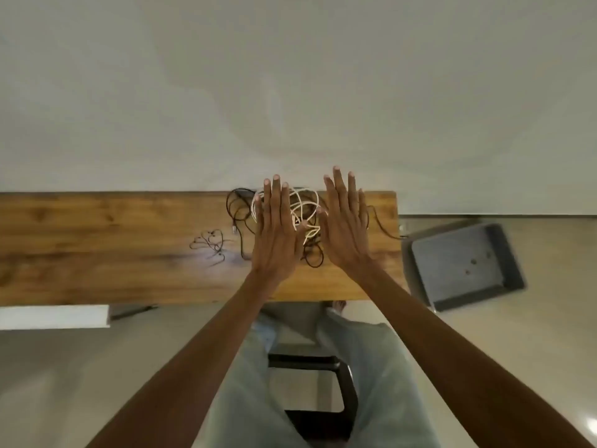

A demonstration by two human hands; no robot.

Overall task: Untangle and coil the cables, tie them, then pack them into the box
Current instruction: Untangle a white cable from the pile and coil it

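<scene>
A tangle of cables lies on the wooden table [97, 253] near its far right end: a white cable [305, 208] looped over black cables [237, 208]. My left hand [277, 234] and my right hand [345, 227] are held flat above the tangle, backs toward the camera, fingers straight and spread, holding nothing. They hide much of the heap. A small bunch of thin black ties [211, 242] lies on the table to the left of the cables. The dark grey box [465, 263], open and empty, sits on the floor just right of the table end.
A plain wall runs right behind the table's far edge. A black stool [323, 383] stands under me between my knees. A white shelf or board [55, 315] juts out below the table at the left.
</scene>
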